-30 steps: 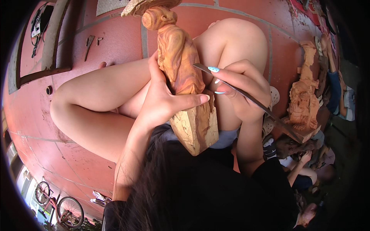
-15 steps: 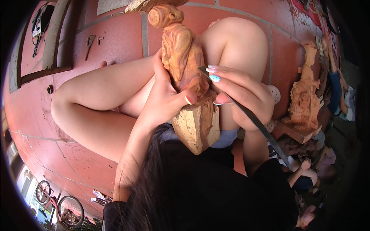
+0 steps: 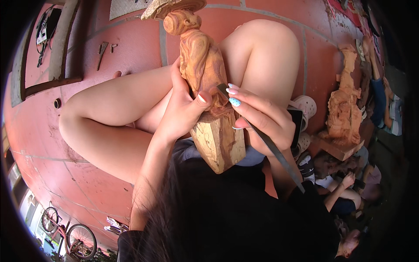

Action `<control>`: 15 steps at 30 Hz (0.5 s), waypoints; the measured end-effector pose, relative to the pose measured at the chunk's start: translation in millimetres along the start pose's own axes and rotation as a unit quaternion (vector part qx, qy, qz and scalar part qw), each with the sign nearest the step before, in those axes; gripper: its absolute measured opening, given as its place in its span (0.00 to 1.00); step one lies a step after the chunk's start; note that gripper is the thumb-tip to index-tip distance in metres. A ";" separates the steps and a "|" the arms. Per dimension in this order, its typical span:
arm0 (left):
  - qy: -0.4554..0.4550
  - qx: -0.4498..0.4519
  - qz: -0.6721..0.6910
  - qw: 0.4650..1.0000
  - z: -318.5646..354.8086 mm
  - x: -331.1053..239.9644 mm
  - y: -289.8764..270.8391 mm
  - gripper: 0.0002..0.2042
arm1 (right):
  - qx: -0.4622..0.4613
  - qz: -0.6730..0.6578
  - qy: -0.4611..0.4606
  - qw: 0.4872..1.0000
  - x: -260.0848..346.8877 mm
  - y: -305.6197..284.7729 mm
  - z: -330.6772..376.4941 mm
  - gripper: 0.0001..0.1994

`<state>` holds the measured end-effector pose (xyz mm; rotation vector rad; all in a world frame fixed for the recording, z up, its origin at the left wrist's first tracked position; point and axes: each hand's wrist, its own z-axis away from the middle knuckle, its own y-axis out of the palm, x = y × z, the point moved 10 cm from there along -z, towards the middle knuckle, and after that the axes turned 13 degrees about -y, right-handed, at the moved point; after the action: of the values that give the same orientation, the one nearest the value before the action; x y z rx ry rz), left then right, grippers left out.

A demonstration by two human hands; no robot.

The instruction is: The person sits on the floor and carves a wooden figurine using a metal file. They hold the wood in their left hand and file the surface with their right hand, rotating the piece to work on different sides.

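Observation:
A carved wooden figurine (image 3: 200, 56) with a round head and a wide hat leans across my lap, tilted. Below it the same wood ends in a rough, angular block (image 3: 219, 142). My left hand (image 3: 181, 109) wraps round the figurine's lower part, the thumb pressing on its front. Between the fingers and thumb of my right hand (image 3: 266, 118) is a long, flat, dark metal file (image 3: 279, 155). Its upper end touches the figurine's lower right side, and the other end runs back along my right forearm.
Right of my legs stands a larger wood carving (image 3: 345, 105) on a base, near a light clog (image 3: 303, 107). Small tools (image 3: 102, 54) lie on the red tiled floor. A wooden frame (image 3: 56, 56) is at upper left, a bicycle (image 3: 70, 233) lower left. Other people (image 3: 345, 192) sit at right.
The file's upper end has moved down and left along the figurine's lower side, with my right hand following. The figurine has shifted slightly left.

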<state>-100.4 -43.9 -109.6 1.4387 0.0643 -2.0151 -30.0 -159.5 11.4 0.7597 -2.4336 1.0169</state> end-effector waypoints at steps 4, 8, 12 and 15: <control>-0.011 0.010 0.007 1.000 1.1 -1.6 5.0 0.60 | -0.008 0.017 0.028 0.999 -9.4 -3.4 -7.5 0.15; -0.009 0.004 0.016 1.000 1.8 0.4 -0.3 0.61 | -0.005 0.011 0.005 1.000 -0.4 2.4 4.1 0.14; -0.006 0.004 -0.004 1.000 -1.1 0.0 -0.7 0.61 | 0.006 0.008 0.014 1.000 0.4 -2.5 -1.9 0.15; -0.019 0.016 0.006 1.000 -1.1 0.1 1.2 0.61 | -0.011 0.025 -0.001 1.000 -7.6 2.7 -5.6 0.16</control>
<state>-98.9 -44.5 -109.7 1.4169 0.0088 -2.0415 -24.9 -151.2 9.6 0.6951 -2.4723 1.0078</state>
